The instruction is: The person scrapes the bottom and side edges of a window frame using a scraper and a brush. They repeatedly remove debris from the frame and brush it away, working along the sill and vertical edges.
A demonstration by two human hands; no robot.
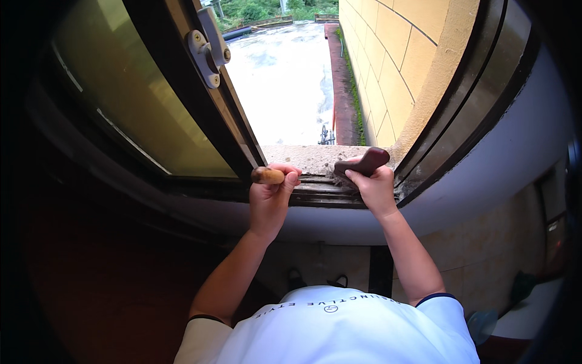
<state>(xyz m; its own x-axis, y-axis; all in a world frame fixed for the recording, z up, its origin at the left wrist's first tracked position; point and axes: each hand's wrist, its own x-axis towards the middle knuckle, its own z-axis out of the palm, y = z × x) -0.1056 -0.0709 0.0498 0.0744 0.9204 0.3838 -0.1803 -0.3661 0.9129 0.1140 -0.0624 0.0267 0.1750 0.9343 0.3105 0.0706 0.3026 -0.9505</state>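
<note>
My left hand (271, 193) is closed around a tool with a rounded wooden handle (268, 175); its far end is hidden by my fingers. In my right hand (378, 186) is a brush with a dark reddish-brown handle (362, 163), its bristles down at the sliding window's bottom track (318, 187). The left hand is beside the edge of the sliding sash, over the same track. Grey dust or fluff shows around the bristles, and the track looks dirty.
The sliding sash (195, 104) with its white latch (208, 54) stands at the left. Beyond the track lies a rough outer sill (300, 156). The dark window frame (454, 104) rises at the right, beside a yellow outside wall (391, 68). A white wall (336, 225) runs below the track.
</note>
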